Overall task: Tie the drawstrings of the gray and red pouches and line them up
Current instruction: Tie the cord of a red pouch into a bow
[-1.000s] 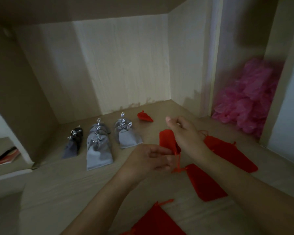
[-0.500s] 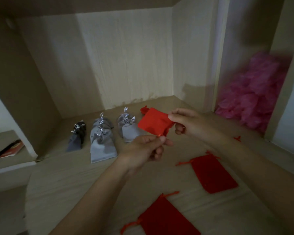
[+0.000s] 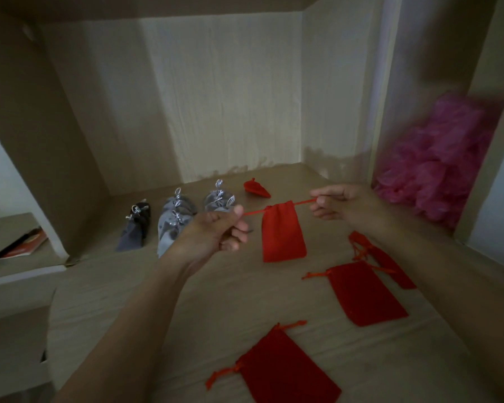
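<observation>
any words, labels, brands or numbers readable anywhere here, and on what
No text can be read.
The red pouches and gray pouches show no print.
The red booklet on the low shelf at left is too dark and blurred to tell whether it carries any text.

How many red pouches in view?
5: held pouch between left hand and right hand, tied pouch at back, two flat pouches by right forearm, front pouch nearest camera. Forearm may hide more.
</observation>
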A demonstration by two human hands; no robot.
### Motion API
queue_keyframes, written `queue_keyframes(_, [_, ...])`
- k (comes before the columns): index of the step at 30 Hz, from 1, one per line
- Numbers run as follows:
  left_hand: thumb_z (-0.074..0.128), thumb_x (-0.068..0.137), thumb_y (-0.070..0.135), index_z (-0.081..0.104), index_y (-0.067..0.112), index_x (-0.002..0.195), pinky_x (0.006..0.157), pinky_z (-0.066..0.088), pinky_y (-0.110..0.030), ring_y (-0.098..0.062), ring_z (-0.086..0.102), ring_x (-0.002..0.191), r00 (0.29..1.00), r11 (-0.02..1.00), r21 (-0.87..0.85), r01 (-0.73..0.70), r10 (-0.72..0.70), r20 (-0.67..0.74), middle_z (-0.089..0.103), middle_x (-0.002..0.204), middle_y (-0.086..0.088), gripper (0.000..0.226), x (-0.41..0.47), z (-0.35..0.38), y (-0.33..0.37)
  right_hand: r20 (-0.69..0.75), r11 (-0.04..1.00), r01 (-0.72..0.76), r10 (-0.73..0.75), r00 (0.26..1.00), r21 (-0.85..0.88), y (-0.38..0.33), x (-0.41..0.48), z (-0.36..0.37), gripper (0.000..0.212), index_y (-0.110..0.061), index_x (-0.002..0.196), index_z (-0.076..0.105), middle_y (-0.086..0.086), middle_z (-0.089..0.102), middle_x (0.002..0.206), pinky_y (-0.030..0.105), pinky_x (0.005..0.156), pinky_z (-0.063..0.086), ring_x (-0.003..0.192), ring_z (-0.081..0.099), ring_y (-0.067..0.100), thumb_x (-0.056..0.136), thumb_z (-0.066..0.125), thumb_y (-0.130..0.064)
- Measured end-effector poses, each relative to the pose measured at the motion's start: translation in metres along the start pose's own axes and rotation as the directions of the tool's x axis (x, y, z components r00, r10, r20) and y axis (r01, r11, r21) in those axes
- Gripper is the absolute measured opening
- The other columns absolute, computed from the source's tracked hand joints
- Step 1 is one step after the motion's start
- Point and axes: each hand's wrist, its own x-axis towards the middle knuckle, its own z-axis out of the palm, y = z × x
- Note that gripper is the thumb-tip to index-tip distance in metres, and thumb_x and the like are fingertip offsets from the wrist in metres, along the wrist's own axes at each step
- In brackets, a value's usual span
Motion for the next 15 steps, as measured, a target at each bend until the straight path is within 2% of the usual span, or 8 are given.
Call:
queue_keyframes(4, [0.045, 0.097, 0.030, 0.047, 0.012, 0.059, 0.049, 0.039, -0.021, -0.010, 0.039, 0.041, 0.992, 0.994, 0.073, -0.083, 0.089, -0.085, 0.048, 0.047, 0.001, 0.042, 0.004, -0.010, -0.003, -0.063, 0.984, 0.010, -0.022, 0.998, -0.180, 0.010, 0.003, -0.005, 0.027, 0.007, 0.120, 0.056, 0.002, 0.062, 0.070, 0.007, 0.056, 0.047, 0.049, 0.061, -0.004, 0.095, 0.045, 0.005])
queue_keyframes(8, [0.043, 0.098, 0.027, 0.042, 0.014, 0.058, 0.048, 0.034, -0.024, -0.009, 0.032, 0.038, 0.983, 0.992, 0.029, -0.123, 0.126, -0.136, 0.042, 0.044, 0.003, 0.043, 0.008, -0.020, -0.001, -0.071, 0.975, 0.054, -0.070, 0.995, -0.214, 0.008, 0.001, -0.003, 0.028, 0.001, 0.119, 0.056, 0.003, 0.060, 0.074, 0.006, 0.055, 0.046, 0.049, 0.060, -0.005, 0.095, 0.045, 0.006])
queue_keyframes(10, [0.043, 0.098, 0.027, 0.041, 0.014, 0.058, 0.051, 0.035, -0.025, -0.009, 0.035, 0.040, 0.979, 0.993, 0.008, -0.117, 0.116, -0.168, 0.045, 0.045, 0.004, 0.042, 0.008, -0.023, -0.001, -0.069, 0.975, 0.078, -0.094, 0.993, -0.207, 0.005, 0.000, -0.001, 0.024, -0.004, 0.112, 0.060, 0.004, 0.061, 0.073, 0.007, 0.056, 0.048, 0.050, 0.061, -0.004, 0.094, 0.046, 0.006])
queue_keyframes(12, [0.045, 0.097, 0.027, 0.042, 0.014, 0.056, 0.056, 0.041, -0.022, -0.009, 0.045, 0.047, 0.973, 0.993, -0.027, -0.114, 0.106, -0.206, 0.053, 0.050, 0.003, 0.043, 0.009, -0.021, -0.003, -0.073, 0.975, 0.094, -0.111, 0.991, -0.203, 0.004, -0.001, -0.002, 0.017, -0.006, 0.096, 0.063, 0.004, 0.064, 0.074, 0.010, 0.059, 0.050, 0.053, 0.062, -0.002, 0.094, 0.049, 0.004])
queue_keyframes(15, [0.044, 0.098, 0.018, 0.052, 0.020, 0.043, 0.063, 0.043, -0.019, -0.007, 0.056, 0.061, 0.963, 0.979, -0.145, -0.143, 0.104, -0.250, 0.059, 0.057, 0.005, 0.055, 0.010, -0.016, -0.005, -0.064, 0.985, 0.114, -0.122, 0.990, -0.127, -0.006, -0.008, -0.004, 0.012, -0.010, 0.083, 0.059, 0.004, 0.069, 0.072, 0.013, 0.057, 0.051, 0.056, 0.065, 0.002, 0.091, 0.057, -0.002])
